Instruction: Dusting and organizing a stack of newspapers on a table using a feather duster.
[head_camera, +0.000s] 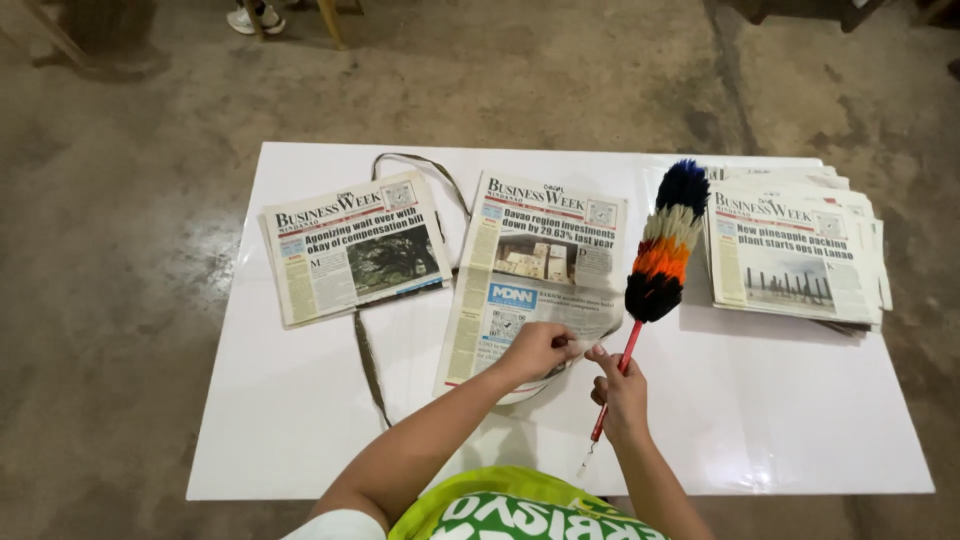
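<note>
The right hand (622, 392) grips a red-handled, multicoloured feather duster (662, 250), fingers wrapped round it. The left hand (537, 350) pinches the unfolded middle newspaper (535, 275), at twelve o'clock. Best to pin the page flat on the white table (780, 400) while sweeping lightly.

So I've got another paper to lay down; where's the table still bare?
Bare: the table's near right corner, below the newspaper stack, and near left, below the folded newspaper. Crowded: middle, with the open newspaper, duster, both hands.

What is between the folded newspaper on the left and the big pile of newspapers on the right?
In the head view, an open newspaper and the feather duster lie between them.
</note>
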